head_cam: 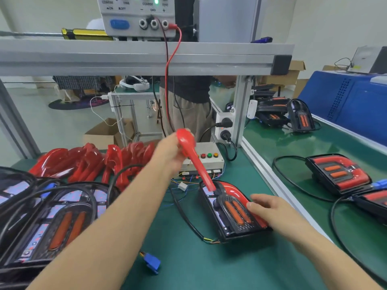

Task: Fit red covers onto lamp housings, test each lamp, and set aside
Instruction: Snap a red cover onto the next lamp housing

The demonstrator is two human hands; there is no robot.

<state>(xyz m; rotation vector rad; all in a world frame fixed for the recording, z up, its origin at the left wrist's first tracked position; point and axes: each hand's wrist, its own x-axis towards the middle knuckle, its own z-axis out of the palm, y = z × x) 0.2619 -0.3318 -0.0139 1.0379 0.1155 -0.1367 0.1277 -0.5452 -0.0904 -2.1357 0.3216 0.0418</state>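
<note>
Red cover [196, 162]: a long glossy strip held up at the centre of the frame, its upper end blurred, its lower tip touching the top of the lamp housing.
Left hand [171, 151]: fingers curled round the upper part of the red cover; the fingertips are hidden behind the cover and smeared by blur.
Right hand [270, 208]: lies at the lower right of the centre, fingers nearly straight, resting on the right edge of the lamp housing with nothing gripped.
Lamp housing [232, 212]: black, flat on the green worktop [188, 258] just below the centre, two orange strips down its middle, a red cover piece already along its right side; its right edge is partly hidden under the right hand.
Cable: a black lead runs from the housing's lower left corner; its far end cannot be traced.
Spare covers [90, 162]: a red pile in the left middle of the frame, overlapping so that single pieces are hard to count.
Unfitted housings [52, 222]: stacked at the lower left, cut off by the frame edge.
Control box [205, 158]: behind the held cover, partly hidden by it, with red, green and amber buttons.
Finished lamps [339, 174]: on the right, the lower one cut off at the frame edge.
Blue connector [152, 263]: loose on the worktop at the bottom centre.
</note>
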